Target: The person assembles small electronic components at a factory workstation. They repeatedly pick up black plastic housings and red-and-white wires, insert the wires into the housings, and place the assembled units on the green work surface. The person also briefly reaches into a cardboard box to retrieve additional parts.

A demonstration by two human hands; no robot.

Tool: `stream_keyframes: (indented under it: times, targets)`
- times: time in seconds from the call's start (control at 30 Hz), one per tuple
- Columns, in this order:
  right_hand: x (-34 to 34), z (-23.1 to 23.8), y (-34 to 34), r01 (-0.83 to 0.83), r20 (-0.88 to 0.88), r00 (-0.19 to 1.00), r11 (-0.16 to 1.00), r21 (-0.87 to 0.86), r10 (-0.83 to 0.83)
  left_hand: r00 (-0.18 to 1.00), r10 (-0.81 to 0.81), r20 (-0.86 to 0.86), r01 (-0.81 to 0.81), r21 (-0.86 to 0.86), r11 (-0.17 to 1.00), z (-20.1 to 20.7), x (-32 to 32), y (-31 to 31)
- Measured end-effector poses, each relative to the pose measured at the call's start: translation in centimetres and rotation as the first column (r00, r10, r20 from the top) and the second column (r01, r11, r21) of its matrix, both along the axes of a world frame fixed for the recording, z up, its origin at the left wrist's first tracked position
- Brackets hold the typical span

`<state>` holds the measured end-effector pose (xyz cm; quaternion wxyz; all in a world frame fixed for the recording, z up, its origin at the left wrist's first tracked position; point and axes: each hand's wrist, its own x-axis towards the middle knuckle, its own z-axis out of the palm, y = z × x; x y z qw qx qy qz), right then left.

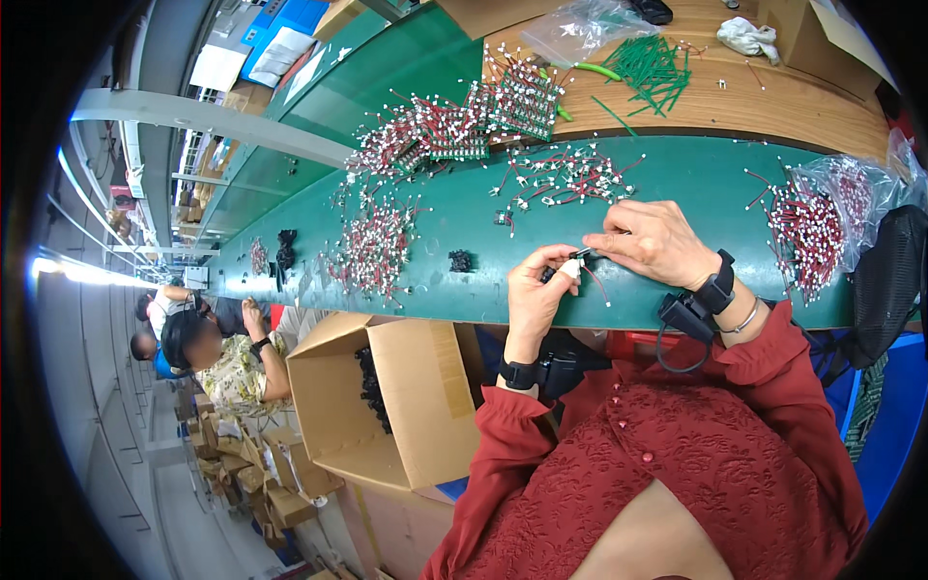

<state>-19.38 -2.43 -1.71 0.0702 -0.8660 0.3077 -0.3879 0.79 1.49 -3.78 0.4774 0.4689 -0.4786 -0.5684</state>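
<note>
Over the near edge of the green bench, my left hand [534,298] is closed, thumb and fingers pinching a small white piece [573,268] with some black beside it. A thin red wire [601,288] trails down from the pinch. My right hand [659,246] meets it from the right, its fingers closed round a slim dark item [586,253] whose tip touches the white piece. Whether that is a tool or a part, I cannot tell. Just beyond both hands lies a loose pile of red wires with white connectors [570,176].
More wire piles [372,249] lie to the left, with stacked green circuit boards [522,101] behind. Small black parts [460,261] sit left of my hands. A bag of wires [831,208] rests at right, green strips [650,72] at the back. An open cardboard box [425,396] stands below the bench.
</note>
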Motion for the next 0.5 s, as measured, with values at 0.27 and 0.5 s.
stream_keyframes:
  times: [0.27,0.5]
  targets:
    - [0.5,-0.1,0.4,-0.133,0.201,0.976,0.966,0.221,0.089,0.983,-0.041,0.179,0.057,-0.089,0.994,0.1,-0.4,0.0]
    - [-0.7,0.4,-0.1,-0.018,0.197,0.98,0.982,0.186,-0.02,0.998,-0.066,0.011,0.066,0.015,0.998,-0.8,-1.7,0.9]
